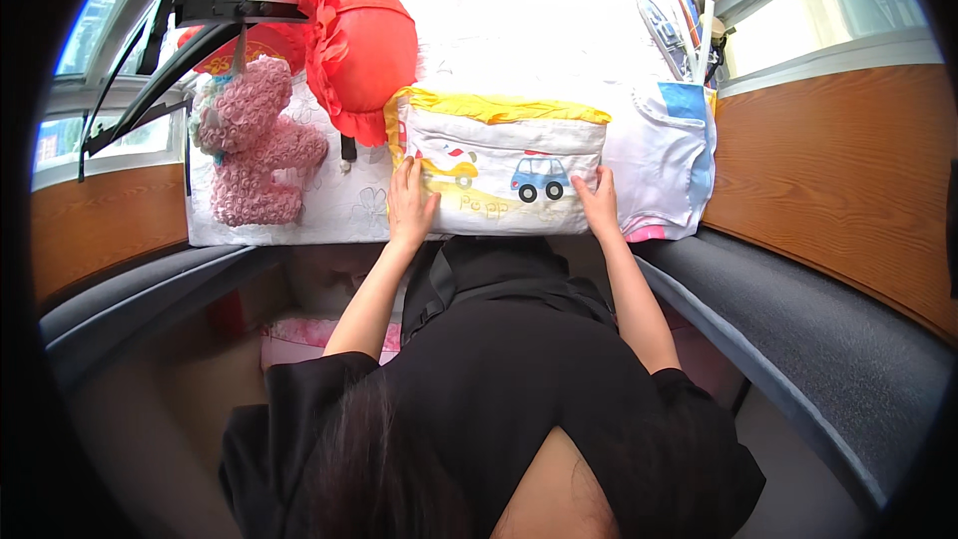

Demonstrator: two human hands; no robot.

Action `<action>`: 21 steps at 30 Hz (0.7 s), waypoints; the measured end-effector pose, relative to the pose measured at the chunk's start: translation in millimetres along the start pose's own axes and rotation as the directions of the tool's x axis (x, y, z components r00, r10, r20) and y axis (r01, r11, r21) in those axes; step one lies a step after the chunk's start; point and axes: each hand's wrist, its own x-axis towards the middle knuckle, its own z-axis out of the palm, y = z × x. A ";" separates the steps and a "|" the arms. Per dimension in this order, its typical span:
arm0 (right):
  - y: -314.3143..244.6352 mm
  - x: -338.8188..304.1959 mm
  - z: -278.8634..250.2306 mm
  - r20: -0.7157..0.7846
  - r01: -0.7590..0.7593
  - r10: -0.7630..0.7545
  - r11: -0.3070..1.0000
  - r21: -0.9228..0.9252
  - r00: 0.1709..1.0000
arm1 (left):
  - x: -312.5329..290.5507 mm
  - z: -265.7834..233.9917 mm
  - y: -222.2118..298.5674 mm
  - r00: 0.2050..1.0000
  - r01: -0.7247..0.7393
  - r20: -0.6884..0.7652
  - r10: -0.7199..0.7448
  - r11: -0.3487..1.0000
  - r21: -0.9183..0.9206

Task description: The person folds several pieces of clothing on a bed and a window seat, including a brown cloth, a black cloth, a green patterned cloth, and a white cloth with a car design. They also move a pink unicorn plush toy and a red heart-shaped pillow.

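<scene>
The folded cloth [504,175] (white, yellow-edged, with a car print) looks soft, light and floppy. My left hand [410,205] and right hand [600,202] lie flat and spread on its two ends, gripping nothing; those side edges seem best for lifting.

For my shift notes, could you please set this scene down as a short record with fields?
Surface: white table
Left hand: flat on the left edge of the folded cloth
Right hand: flat on its lower right corner
Cloth: white, yellow trim, blue car print
Left of cloth: pink rose bear, red frilled cushion
Right of cloth: white and blue garment
</scene>
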 end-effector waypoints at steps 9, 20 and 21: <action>-35.6 -7.6 4.5 0.308 -0.453 0.348 0.796 0.401 0.885 | -21.4 49.0 -67.0 0.943 0.333 0.095 -0.320 0.879 -0.342; -31.3 30.9 19.5 0.206 -0.277 0.201 0.837 0.473 0.958 | 25.8 35.5 -69.0 0.896 0.438 0.283 -0.343 0.570 -0.695; -30.7 35.1 17.6 0.215 -0.276 0.194 0.837 0.473 0.957 | 29.3 33.6 -68.4 0.885 0.456 0.287 -0.366 0.561 -0.691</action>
